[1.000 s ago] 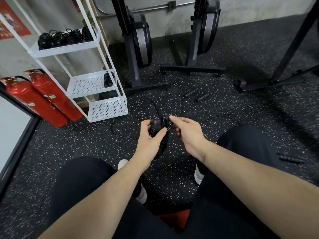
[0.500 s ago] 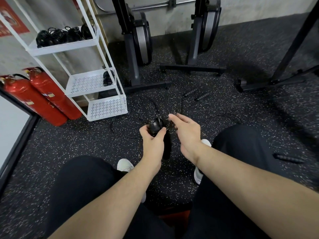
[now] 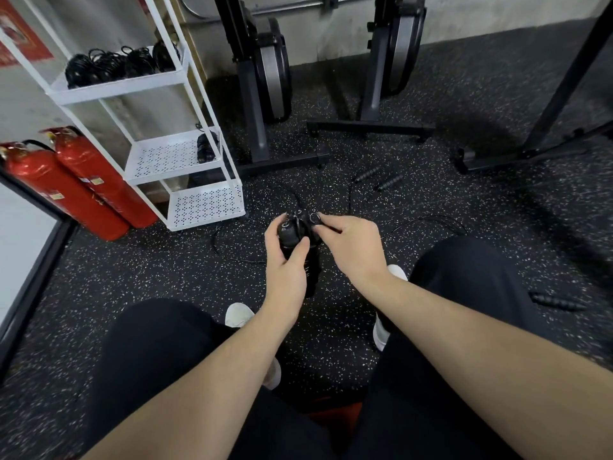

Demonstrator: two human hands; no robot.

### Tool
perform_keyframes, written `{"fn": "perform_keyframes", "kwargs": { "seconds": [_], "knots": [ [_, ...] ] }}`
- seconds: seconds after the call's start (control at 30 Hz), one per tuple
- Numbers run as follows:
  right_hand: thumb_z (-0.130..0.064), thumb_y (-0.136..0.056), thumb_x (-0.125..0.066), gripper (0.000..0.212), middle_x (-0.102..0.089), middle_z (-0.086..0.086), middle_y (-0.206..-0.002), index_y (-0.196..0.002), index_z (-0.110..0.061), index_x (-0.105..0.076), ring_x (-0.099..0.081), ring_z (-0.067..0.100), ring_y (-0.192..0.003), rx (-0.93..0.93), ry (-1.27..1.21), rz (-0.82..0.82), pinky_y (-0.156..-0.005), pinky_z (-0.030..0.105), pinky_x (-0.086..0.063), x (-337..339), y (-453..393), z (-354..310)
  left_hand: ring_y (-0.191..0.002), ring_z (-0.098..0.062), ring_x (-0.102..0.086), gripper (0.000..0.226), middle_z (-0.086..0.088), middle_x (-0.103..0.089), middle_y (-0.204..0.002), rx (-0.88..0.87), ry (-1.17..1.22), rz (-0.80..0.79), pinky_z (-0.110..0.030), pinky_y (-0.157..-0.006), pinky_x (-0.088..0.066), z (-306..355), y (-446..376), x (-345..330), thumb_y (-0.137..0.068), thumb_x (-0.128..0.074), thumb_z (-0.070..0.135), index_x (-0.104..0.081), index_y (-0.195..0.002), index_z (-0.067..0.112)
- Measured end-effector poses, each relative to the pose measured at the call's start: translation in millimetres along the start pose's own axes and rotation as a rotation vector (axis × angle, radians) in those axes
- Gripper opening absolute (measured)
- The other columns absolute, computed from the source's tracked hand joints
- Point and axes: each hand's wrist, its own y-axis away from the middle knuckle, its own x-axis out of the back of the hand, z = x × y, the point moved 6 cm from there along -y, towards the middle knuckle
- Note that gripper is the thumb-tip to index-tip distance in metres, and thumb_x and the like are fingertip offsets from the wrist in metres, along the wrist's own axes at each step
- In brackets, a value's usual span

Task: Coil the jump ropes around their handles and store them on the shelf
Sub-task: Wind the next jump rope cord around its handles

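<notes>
Speckled black rubber floor (image 3: 431, 207), gym corner, concrete wall behind. White three-tier shelf (image 3: 139, 84) stands at upper left: top tier holds a row of coiled ropes (image 3: 119, 63), middle tier has one more coiled bundle (image 3: 206, 147) at its right edge, bottom tier looks bare from this angle. Two red fire extinguishers (image 3: 83, 184) lean just left of the shelf. Two rowing machines (image 3: 268, 71) stand upright against the wall; dark rack legs at far right. Person is seated, black trousers, white shoes, both forearms reaching out between the knees. Left hand (image 3: 287, 263) is wrapped around the jump rope handles (image 3: 292, 237), held roughly upright above the floor, thumb pressed across the front, fingers closed around the back. Cord already wound on the upper part of the handles. Right hand (image 3: 348, 247) sits just beside the handle tops, thumb and forefinger pinched together on the cord (image 3: 313, 220) right at the top; remaining fingers loosely curled. Loose cord trails from the bundle down to the floor, looping left toward the shelf base and right past the knee. Another pair of loose handles (image 3: 378, 179) lies on the floor beyond the hands, and a single handle (image 3: 557, 302) lies at right, near the right knee. Cannot tell which cord belongs to which.
</notes>
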Motion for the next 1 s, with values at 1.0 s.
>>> {"fn": "perform_keyframes", "kwargs": {
  "seconds": [1.0],
  "knots": [
    [-0.016, -0.087, -0.079, 0.02, -0.069, -0.001, -0.084, -0.106, -0.01, -0.079, -0.047, 0.017, -0.076, 0.837, 0.35, 0.004, -0.071, 0.021, -0.035, 5.5, 15.4, -33.3, -0.099, -0.013, -0.064, 0.028, 0.004, -0.069, -0.11, 0.186, -0.111, -0.182, -0.034, -0.088, -0.051, -7.3, -10.5, 13.9, -0.106, -0.047, 0.033, -0.059, -0.11, 0.058]
  ]
}}
